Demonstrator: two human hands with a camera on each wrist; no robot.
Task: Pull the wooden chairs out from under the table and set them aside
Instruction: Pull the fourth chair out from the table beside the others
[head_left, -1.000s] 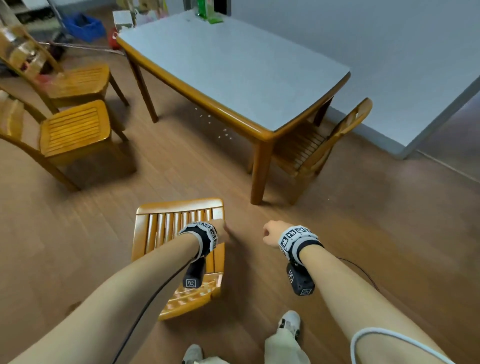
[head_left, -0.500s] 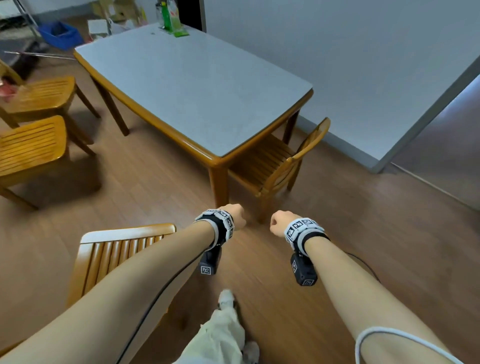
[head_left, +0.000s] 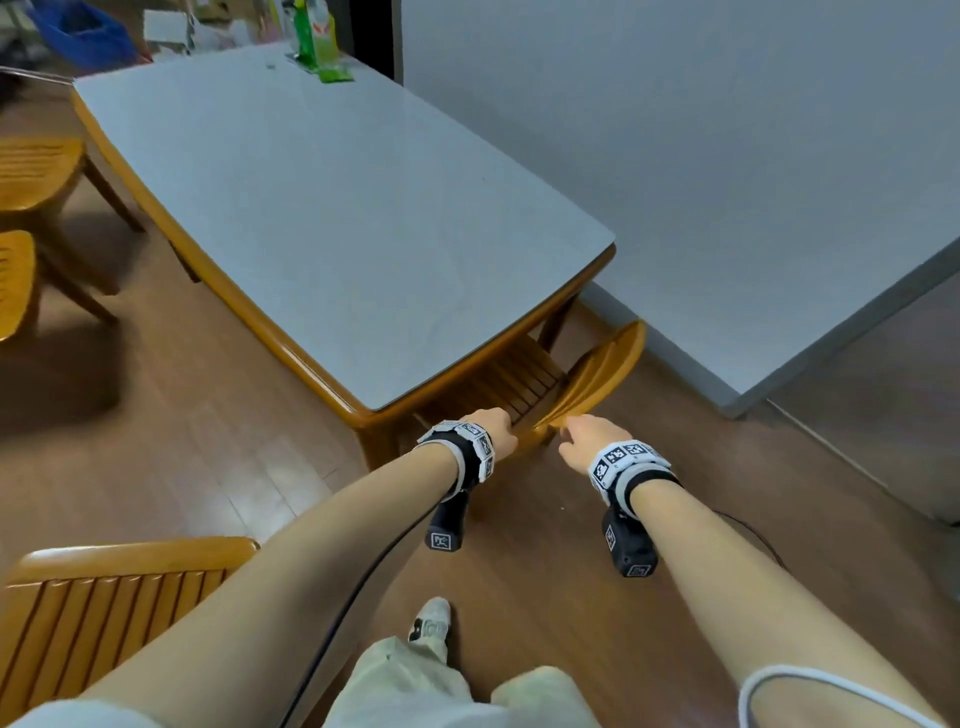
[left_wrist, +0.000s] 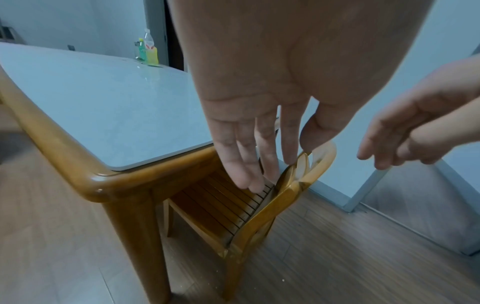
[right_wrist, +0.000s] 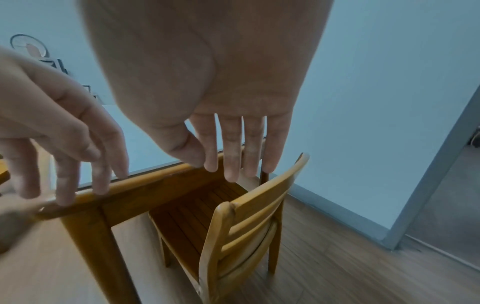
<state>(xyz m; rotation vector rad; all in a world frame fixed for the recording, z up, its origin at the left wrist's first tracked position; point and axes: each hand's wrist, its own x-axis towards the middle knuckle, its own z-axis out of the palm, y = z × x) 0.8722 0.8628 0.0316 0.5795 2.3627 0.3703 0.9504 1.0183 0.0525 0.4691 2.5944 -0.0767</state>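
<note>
One wooden chair (head_left: 605, 371) is tucked under the near right end of the grey-topped table (head_left: 332, 228), its curved backrest (right_wrist: 262, 203) sticking out. My left hand (head_left: 496, 428) reaches over the slatted seat (left_wrist: 226, 203) with straight fingers (left_wrist: 249, 164) and its thumb near the backrest top (left_wrist: 320, 162). My right hand (head_left: 584, 434) hovers at the near end of the backrest, fingers (right_wrist: 231, 152) straight and spread. Neither hand holds anything. I cannot tell if either touches the chair.
Another wooden chair (head_left: 104, 592) stands at the lower left beside my leg. Two more chairs (head_left: 31, 176) (head_left: 13, 280) are at the left edge. A green bottle pack (head_left: 317, 47) sits on the table's far end. A grey wall (head_left: 727, 182) runs close on the right.
My left hand has left the chair now at the lower left. I have moved up to the table's end, and both hands have come forward and opened near the tucked chair's backrest.
</note>
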